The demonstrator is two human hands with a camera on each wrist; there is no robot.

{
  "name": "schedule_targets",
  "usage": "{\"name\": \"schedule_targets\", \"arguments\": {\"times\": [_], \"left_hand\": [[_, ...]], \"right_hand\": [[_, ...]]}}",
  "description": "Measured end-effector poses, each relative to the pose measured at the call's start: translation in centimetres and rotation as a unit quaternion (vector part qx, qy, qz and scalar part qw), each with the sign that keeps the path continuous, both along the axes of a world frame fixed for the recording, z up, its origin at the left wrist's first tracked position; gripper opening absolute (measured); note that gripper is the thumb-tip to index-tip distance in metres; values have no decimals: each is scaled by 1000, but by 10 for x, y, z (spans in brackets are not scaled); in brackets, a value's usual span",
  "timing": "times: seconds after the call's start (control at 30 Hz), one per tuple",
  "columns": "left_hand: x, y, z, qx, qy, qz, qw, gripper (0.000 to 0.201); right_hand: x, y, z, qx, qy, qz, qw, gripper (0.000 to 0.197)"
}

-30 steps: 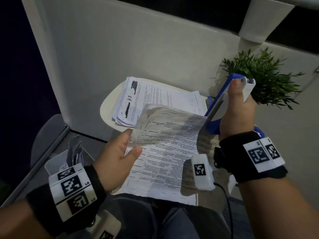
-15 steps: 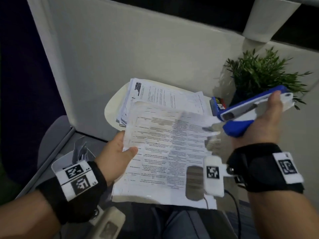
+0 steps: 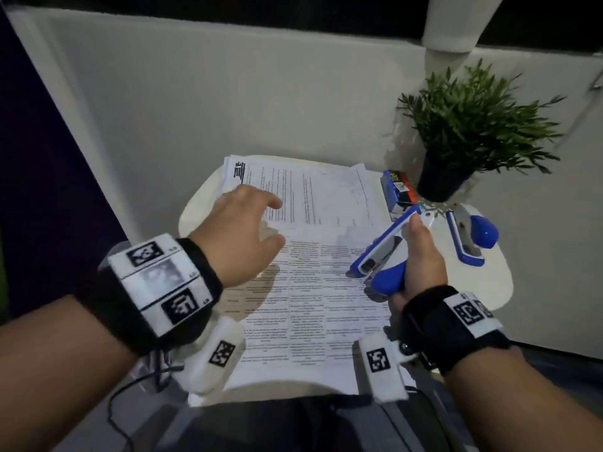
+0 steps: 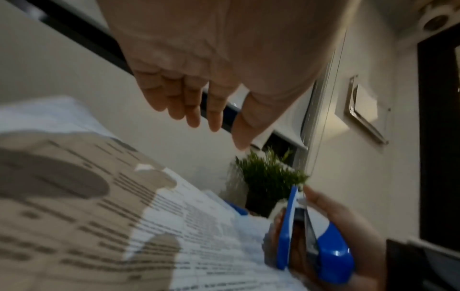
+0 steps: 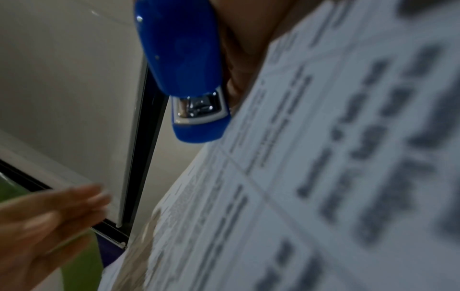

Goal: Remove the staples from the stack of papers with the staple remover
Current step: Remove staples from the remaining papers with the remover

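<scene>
A printed sheet (image 3: 310, 308) lies flat at the near edge of the small white table (image 3: 499, 288), overlapping a stack of papers (image 3: 319, 190) behind it. My left hand (image 3: 241, 230) hovers over the join between them with fingers straight (image 4: 199, 110), holding nothing. My right hand (image 3: 419, 256) grips the blue and white staple remover (image 3: 381, 256) with the thumb along its top. The tool's nose points down-left at the sheet's right side (image 5: 199, 110). No staple is visible.
A second blue and white stapler-like tool (image 3: 470, 238) lies on the table's right side. A small box of staples (image 3: 399, 194) and a potted green plant (image 3: 473, 132) stand at the back right. A pale wall panel (image 3: 228, 93) rises just behind the table.
My left hand let go of the sheet, which now lies flat on the table, and moved forward over the papers. My right hand lowered the staple remover toward the sheet.
</scene>
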State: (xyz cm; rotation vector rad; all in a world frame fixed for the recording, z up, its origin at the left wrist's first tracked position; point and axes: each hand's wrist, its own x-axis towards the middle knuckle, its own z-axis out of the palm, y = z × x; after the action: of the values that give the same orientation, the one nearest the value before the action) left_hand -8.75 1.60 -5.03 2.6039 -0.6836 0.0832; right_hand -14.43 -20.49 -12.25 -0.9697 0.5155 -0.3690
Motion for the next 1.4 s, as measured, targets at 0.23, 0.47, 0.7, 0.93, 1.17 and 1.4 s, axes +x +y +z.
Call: {"name": "schedule_targets", "arguments": {"times": [0.23, 0.47, 0.7, 0.93, 1.17, 1.4], "left_hand": [[31, -60, -8, 260, 1, -43, 965, 41], [-14, -47, -32, 238, -169, -124, 948, 16], [-27, -27, -58, 261, -186, -173, 931, 18], [-24, -22, -58, 207, -181, -151, 950, 25], [-4, 29, -52, 36, -82, 62, 994, 19], [4, 28, -51, -58, -6, 48, 997, 23]], "right_hand": [[-2, 4, -3, -23, 18, -18, 999, 57], [-2, -3, -10, -32, -2, -3, 999, 38], [0, -1, -11, -24, 2, -6, 1000, 37], [-2, 0, -9, -23, 10, -17, 1000, 38], [-3, 2, -3, -38, 4, -5, 999, 38], [5, 30, 52, -242, -111, -127, 955, 66]]}}
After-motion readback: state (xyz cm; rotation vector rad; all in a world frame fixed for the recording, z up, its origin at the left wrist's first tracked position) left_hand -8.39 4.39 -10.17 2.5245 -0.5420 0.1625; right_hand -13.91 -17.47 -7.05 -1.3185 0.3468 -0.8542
